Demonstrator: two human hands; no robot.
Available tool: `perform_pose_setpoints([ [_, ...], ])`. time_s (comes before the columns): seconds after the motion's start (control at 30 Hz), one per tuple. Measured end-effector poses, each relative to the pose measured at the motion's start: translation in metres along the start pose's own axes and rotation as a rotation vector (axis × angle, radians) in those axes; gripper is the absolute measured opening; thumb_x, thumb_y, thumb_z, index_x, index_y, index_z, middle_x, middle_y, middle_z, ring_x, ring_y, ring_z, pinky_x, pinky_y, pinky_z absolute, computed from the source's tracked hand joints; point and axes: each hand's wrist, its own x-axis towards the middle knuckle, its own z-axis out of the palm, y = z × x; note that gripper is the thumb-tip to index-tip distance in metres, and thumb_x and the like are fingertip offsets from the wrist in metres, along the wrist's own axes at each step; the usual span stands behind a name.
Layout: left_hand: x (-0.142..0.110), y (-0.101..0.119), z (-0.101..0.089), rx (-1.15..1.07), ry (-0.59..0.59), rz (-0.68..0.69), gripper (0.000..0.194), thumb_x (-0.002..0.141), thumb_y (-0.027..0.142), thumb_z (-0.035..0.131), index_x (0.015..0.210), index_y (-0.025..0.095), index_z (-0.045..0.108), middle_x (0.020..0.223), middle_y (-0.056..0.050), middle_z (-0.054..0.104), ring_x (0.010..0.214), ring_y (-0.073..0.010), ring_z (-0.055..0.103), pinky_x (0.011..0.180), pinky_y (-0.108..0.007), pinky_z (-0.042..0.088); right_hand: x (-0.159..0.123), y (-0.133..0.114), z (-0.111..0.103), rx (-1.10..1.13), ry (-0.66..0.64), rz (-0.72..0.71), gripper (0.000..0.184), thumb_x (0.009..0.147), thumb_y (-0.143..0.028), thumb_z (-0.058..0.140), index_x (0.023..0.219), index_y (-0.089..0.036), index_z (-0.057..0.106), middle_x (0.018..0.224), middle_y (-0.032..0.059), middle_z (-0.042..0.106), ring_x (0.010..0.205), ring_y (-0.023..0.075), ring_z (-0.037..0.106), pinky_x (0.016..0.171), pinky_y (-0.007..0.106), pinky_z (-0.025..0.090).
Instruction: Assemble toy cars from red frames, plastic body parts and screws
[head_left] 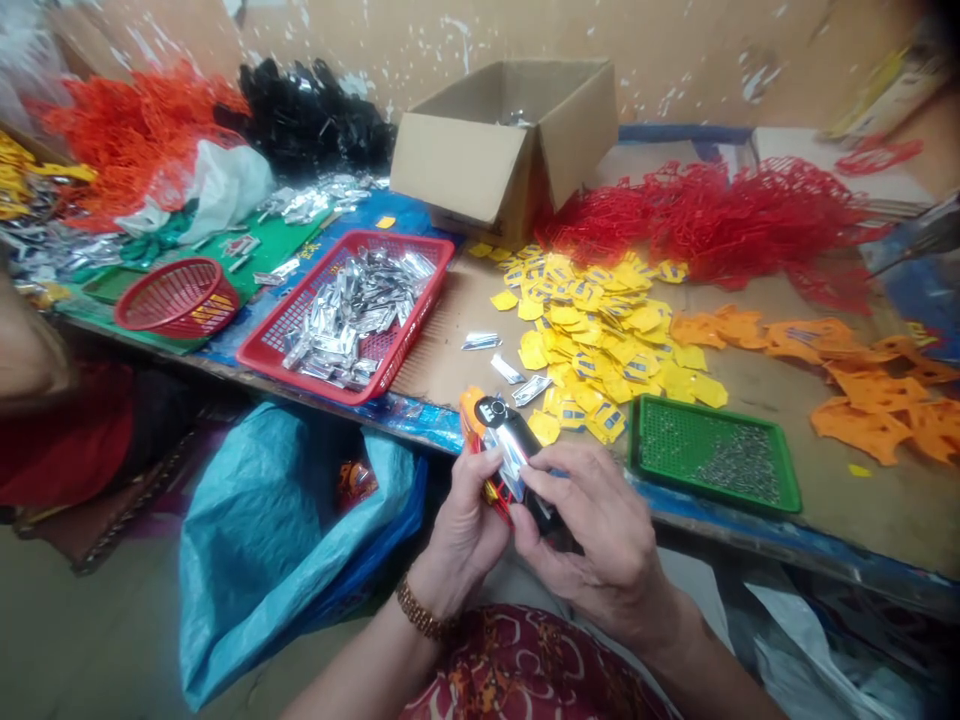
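Between my hands, in front of the table edge, is a plastic toy vehicle [493, 412] in black, orange, red and silver. My left hand [466, 525] grips it from the left, its thumb on a shiny silver piece [510, 462] lying along the toy's side. On the other side, my right hand [596, 520] is closed around the black rear part, with fingertips at the silver piece. My palms hide the toy's lower part. Several loose silver pieces [531, 390] lie on the cardboard just beyond it, beside a heap of yellow plastic panels [600, 325].
A red basket [247, 350] holds silver pieces; a green tray [789, 480] holds small screws. An open carton [457, 165], red frames [720, 215] and orange parts [862, 365] stand behind and right. A blue sack [247, 540] hangs below left, near another person's arm [30, 345].
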Motion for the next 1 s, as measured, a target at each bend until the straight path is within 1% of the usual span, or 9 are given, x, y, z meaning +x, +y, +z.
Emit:
perform_pose_setpoints([
  [0.07, 0.0, 0.0, 0.0, -0.006, -0.006, -0.012, 0.027, 0.062, 0.022, 0.082, 0.083, 0.013, 0.066, 0.079, 0.0, 0.07, 0.069, -0.0148, 0.064, 0.09, -0.033, 0.052, -0.002, 0.001, 0.001, -0.006, 0.0, 0.004, 0.017, 0.078, -0.007, 0.067, 0.095, -0.008, 0.064, 0.091, 0.0153, 0.067, 0.09, 0.0269, 0.064, 0.08, 0.046, 0.057],
  [0.13, 0.0, 0.0, -0.001, 0.001, -0.011, 0.001, 0.032, 0.062, 0.019, 0.082, 0.089, 0.015, 0.066, 0.08, 0.001, 0.07, 0.072, -0.0157, 0.065, 0.09, -0.033, 0.052, -0.004, 0.001, 0.001, -0.007, 0.006, 0.008, 0.017, 0.077, -0.007, 0.067, 0.094, -0.009, 0.063, 0.09, 0.0148, 0.067, 0.091, 0.0271, 0.064, 0.08, 0.047, 0.057],
  [0.27, -0.001, 0.001, -0.004, 0.059, -0.025, 0.017, 0.054, 0.061, 0.012, 0.082, 0.111, 0.018, 0.063, 0.089, 0.0, 0.073, 0.078, -0.0164, 0.067, 0.089, -0.032, 0.052, -0.006, 0.003, 0.001, -0.013, 0.041, -0.019, 0.019, 0.075, -0.006, 0.067, 0.093, -0.011, 0.063, 0.089, 0.0134, 0.066, 0.091, 0.027, 0.064, 0.084, 0.05, 0.056],
  [0.47, 0.0, 0.0, -0.008, 0.064, -0.059, -0.006, 0.062, 0.061, 0.016, 0.08, 0.119, 0.016, 0.059, 0.083, 0.0, 0.072, 0.067, -0.015, 0.066, 0.085, -0.032, 0.054, -0.006, 0.001, -0.001, 0.036, 0.03, -0.041, 0.021, 0.074, -0.01, 0.068, 0.095, -0.01, 0.063, 0.088, 0.0122, 0.065, 0.091, 0.0258, 0.062, 0.087, 0.052, 0.055],
  [0.6, 0.0, -0.002, -0.011, 0.053, -0.116, -0.053, 0.067, 0.062, 0.019, 0.078, 0.125, 0.017, 0.056, 0.095, -0.004, 0.073, 0.082, -0.0214, 0.07, 0.087, -0.034, 0.054, -0.005, -0.001, -0.005, 0.043, 0.048, -0.051, 0.021, 0.074, -0.01, 0.065, 0.095, -0.009, 0.064, 0.089, 0.0118, 0.065, 0.089, 0.0247, 0.062, 0.089, 0.054, 0.054],
  [0.73, -0.003, -0.004, -0.014, 0.126, -0.125, -0.005, 0.063, 0.067, 0.017, 0.077, 0.125, 0.018, 0.056, 0.1, -0.004, 0.073, 0.092, -0.0224, 0.07, 0.09, -0.033, 0.054, -0.004, 0.002, -0.013, -0.014, 0.079, -0.041, 0.02, 0.074, -0.007, 0.065, 0.094, -0.01, 0.065, 0.089, 0.0109, 0.066, 0.09, 0.0233, 0.063, 0.09, 0.05, 0.055],
  [0.87, -0.003, -0.004, -0.016, 0.24, -0.127, 0.042, 0.066, 0.067, 0.017, 0.08, 0.128, 0.021, 0.054, 0.112, -0.006, 0.071, 0.101, -0.0237, 0.069, 0.095, -0.034, 0.053, -0.004, 0.018, -0.028, -0.117, 0.133, -0.029, 0.026, 0.072, -0.003, 0.067, 0.096, -0.012, 0.065, 0.089, 0.0095, 0.067, 0.089, 0.0225, 0.064, 0.087, 0.043, 0.055],
  [0.93, -0.003, -0.004, -0.016, 0.277, -0.109, 0.036, 0.067, 0.065, 0.02, 0.083, 0.127, 0.019, 0.056, 0.112, -0.008, 0.072, 0.103, -0.0256, 0.069, 0.093, -0.033, 0.054, -0.004, 0.035, -0.043, -0.239, 0.16, -0.019, 0.03, 0.072, -0.005, 0.069, 0.1, -0.013, 0.066, 0.09, 0.0091, 0.067, 0.09, 0.0235, 0.064, 0.086, 0.042, 0.055],
  [1.0, -0.005, -0.003, -0.017, 0.298, -0.064, 0.015, 0.069, 0.062, 0.023, 0.085, 0.125, 0.017, 0.057, 0.105, -0.009, 0.073, 0.102, -0.0282, 0.07, 0.086, -0.032, 0.057, -0.002, 0.06, -0.063, -0.399, 0.25, 0.022, 0.035, 0.071, -0.01, 0.071, 0.105, -0.015, 0.066, 0.095, 0.0095, 0.067, 0.092, 0.0248, 0.064, 0.086, 0.043, 0.054],
])
